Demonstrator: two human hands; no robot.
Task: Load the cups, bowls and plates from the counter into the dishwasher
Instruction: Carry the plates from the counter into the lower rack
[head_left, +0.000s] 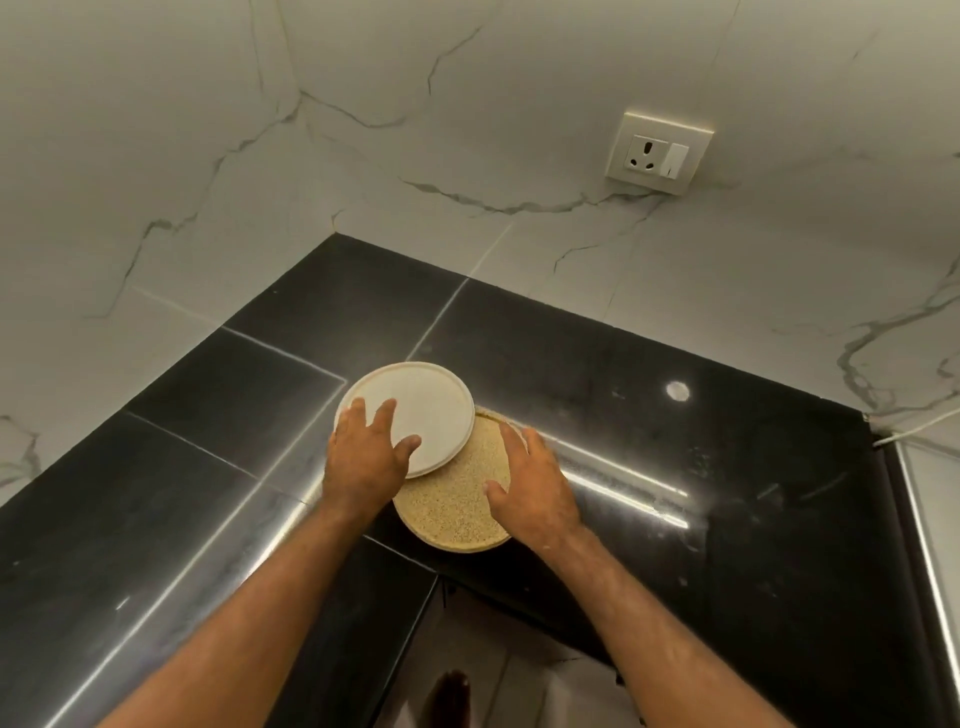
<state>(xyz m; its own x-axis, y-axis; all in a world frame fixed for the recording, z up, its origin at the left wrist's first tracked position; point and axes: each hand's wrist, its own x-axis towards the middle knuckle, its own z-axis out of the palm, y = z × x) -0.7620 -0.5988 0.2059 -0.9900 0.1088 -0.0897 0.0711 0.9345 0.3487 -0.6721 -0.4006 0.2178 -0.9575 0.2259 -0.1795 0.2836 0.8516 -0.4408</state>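
Two round plates lie on the black counter (649, 467) near its inner corner. A white plate (428, 410) rests on top, shifted up and left, overlapping a speckled tan plate (457, 499) that reaches the counter's front edge. My left hand (369, 452) lies on the white plate's near-left rim with fingers spread across it. My right hand (535, 483) grips the right rim of the tan plate, thumb on its top face. No dishwasher is in view.
White marble walls meet behind the counter. A wall socket with a switch (658, 151) sits on the right wall. A white cable (914, 428) runs at the far right. Pale floor (519, 691) shows below the counter's inner edge, with a dark foot-like shape on it.
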